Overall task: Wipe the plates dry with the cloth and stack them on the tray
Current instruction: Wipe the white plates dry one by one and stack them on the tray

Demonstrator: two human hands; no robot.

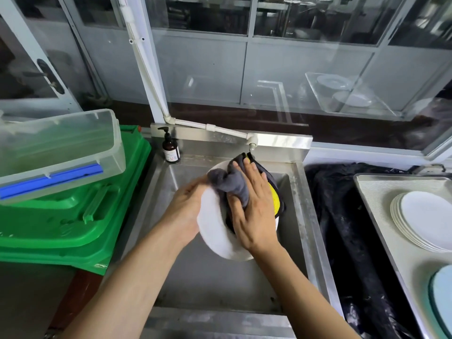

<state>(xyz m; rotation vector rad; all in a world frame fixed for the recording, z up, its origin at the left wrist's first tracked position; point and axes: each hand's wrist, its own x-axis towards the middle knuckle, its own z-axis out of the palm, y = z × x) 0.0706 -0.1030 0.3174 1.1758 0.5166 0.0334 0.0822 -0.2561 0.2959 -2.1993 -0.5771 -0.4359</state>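
Grey cloth [231,183] under flat, spread right hand [254,211]; left hand [188,211] apparently grips white plate [215,231].

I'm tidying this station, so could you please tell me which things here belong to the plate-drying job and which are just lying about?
Part of the job:
- white plate, gripped by the left hand
- grey cloth, pressed on it by the right hand
- stack of white plates
- metal tray

Just lying about:
- soap bottle
- clear plastic box
- green crates
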